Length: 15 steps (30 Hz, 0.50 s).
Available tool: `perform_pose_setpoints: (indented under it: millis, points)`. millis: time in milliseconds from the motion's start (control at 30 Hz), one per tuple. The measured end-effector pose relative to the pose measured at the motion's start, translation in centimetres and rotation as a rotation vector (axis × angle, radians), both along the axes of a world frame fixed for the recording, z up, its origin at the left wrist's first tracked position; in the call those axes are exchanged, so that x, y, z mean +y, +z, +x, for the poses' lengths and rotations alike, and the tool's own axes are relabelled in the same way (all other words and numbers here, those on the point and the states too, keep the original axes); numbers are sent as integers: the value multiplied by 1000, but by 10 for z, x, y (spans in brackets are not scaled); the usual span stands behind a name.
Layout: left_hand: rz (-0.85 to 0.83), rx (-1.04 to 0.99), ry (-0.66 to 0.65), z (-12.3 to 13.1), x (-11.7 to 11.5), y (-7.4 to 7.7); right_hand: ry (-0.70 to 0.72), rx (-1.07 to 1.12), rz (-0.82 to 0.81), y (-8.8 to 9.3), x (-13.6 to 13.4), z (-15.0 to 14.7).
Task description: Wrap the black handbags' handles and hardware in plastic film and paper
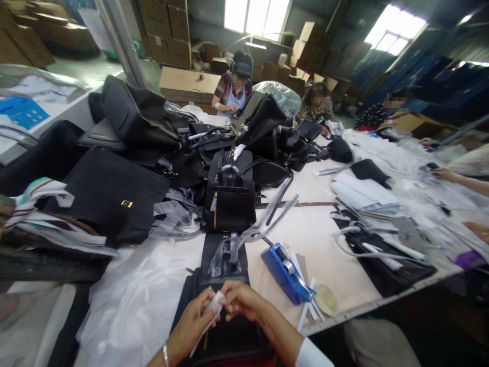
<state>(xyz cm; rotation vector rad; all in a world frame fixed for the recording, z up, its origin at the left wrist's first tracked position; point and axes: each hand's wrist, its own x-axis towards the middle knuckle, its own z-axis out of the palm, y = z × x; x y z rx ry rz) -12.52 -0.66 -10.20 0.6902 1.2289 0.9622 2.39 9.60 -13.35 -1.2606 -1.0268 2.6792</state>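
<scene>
My left hand (194, 320) and my right hand (240, 299) meet at the bottom centre, both pinched on a small white paper strip (212, 309). They hover over a black handbag (214, 285) that lies flat at the table's near edge, partly hidden by my hands. A clear plastic strip (229, 248) rests on that bag. Just to the right lies a blue tape dispenser (286, 272), with a roll of tape (327, 299) beside it.
An upright black handbag (229, 196) stands behind, before a heap of black bags (153, 127). Clear plastic sheeting (133, 300) covers the left of the table. White papers (362, 188) lie right. Three people sit at the far end; another person's hand (445, 174) reaches in.
</scene>
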Motion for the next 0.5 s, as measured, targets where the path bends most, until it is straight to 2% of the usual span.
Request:
perform_pose_setpoints:
  millis: [100,333,500]
  points:
    - [-61,-73,56,-1,-1,-3,-6,20,27,-5,-3,1]
    - [-144,-315,176,-6,-1,-2,-166,47,339,-10,-19,-6]
    - [-183,-583,160,-17,-2,-10,-169,33,503,-14,-25,-19]
